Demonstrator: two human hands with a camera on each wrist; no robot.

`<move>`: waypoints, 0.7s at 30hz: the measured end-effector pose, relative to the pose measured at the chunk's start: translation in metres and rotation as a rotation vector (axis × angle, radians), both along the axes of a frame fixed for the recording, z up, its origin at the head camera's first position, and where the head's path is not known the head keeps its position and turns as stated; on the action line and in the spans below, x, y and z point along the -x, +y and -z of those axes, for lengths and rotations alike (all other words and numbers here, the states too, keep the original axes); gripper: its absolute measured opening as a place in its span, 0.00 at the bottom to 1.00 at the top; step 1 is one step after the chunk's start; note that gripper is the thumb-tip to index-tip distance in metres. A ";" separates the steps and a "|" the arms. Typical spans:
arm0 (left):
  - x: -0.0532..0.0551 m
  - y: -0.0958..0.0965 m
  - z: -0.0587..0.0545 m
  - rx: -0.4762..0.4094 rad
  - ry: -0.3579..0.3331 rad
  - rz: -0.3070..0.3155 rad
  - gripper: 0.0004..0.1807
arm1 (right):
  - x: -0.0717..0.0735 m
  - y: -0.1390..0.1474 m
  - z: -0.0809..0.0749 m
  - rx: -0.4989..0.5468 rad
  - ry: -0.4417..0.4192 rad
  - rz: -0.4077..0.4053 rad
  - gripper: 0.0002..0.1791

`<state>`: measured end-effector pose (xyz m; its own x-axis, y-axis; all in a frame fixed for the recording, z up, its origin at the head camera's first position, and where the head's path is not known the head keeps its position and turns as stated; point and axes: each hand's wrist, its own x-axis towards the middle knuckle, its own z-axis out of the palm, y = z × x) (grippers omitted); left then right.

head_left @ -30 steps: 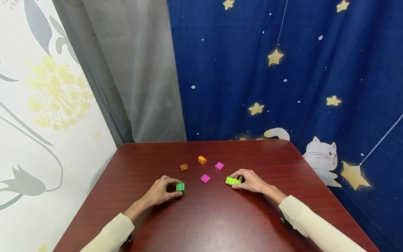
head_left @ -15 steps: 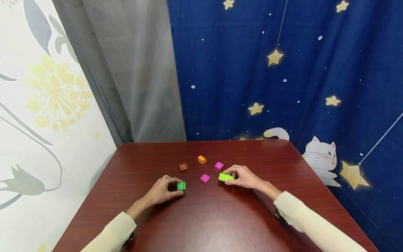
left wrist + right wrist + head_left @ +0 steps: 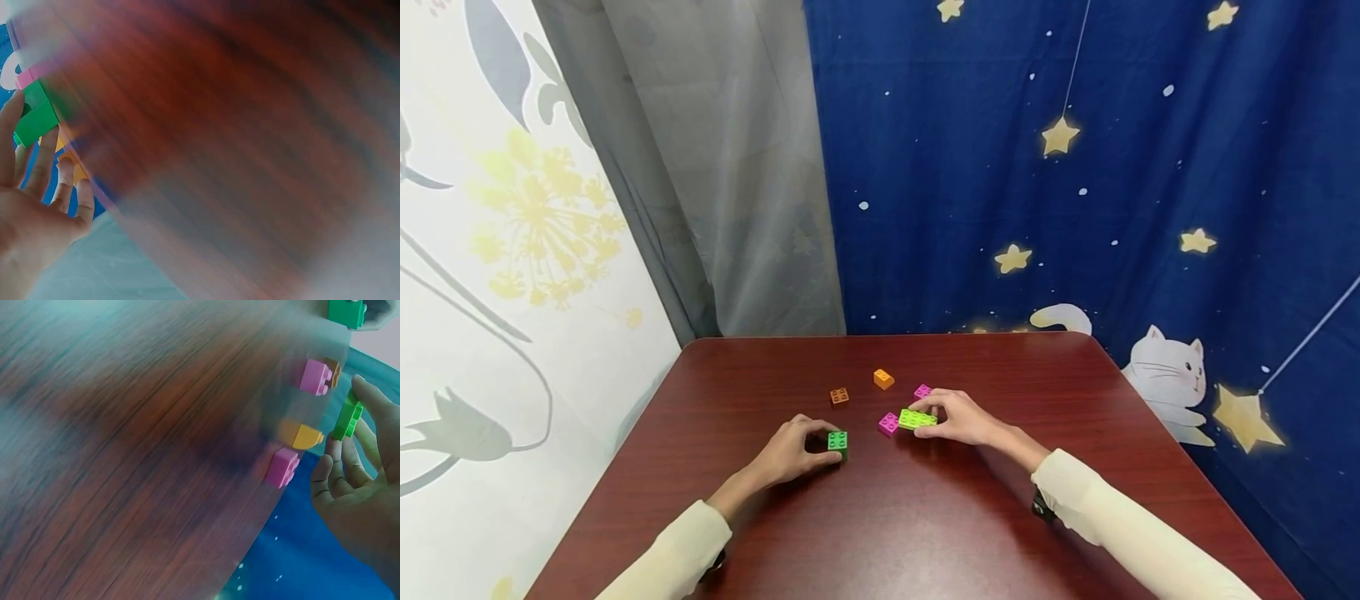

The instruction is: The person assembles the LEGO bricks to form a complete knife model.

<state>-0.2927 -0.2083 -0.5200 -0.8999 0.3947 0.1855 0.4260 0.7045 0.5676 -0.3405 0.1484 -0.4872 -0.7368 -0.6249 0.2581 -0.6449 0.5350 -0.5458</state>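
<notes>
My left hand (image 3: pixel 790 450) pinches a dark green toy building brick (image 3: pixel 837 444) between thumb and fingers, low over the table. In the left wrist view the green brick (image 3: pixel 37 115) sits at the fingertips. On the other side, my right hand (image 3: pixel 964 419) grips a longer lime green brick (image 3: pixel 917 419) by its right end. The right wrist view shows the lime brick (image 3: pixel 348 416) held above the tabletop. A pink brick (image 3: pixel 889 424) lies just left of the lime one, partly overlapped by it. Another pink brick (image 3: pixel 922 392) lies behind the right fingers.
An orange brick (image 3: pixel 883 379) with a sloped side and a flat brown brick (image 3: pixel 839 396) lie farther back on the dark red wooden table (image 3: pixel 865 525). Behind the table's far edge hang a grey curtain (image 3: pixel 752 208) and a blue star-patterned curtain (image 3: pixel 940 192).
My right hand has carried the lime green brick leftward, up to the nearer pink brick. The left hand has shifted slightly right with the green brick.
</notes>
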 end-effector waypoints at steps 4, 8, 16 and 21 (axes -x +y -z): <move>0.000 0.002 0.000 -0.016 -0.010 -0.009 0.20 | 0.000 -0.012 -0.001 -0.003 0.003 -0.020 0.21; 0.001 0.003 -0.001 -0.025 0.000 -0.019 0.19 | 0.000 -0.025 -0.003 0.003 -0.013 -0.043 0.20; 0.003 0.005 -0.003 -0.019 -0.011 -0.022 0.19 | -0.002 -0.051 -0.009 -0.017 -0.050 -0.059 0.21; 0.004 0.007 -0.004 -0.014 -0.007 -0.014 0.18 | -0.003 -0.067 -0.010 -0.017 -0.024 -0.088 0.20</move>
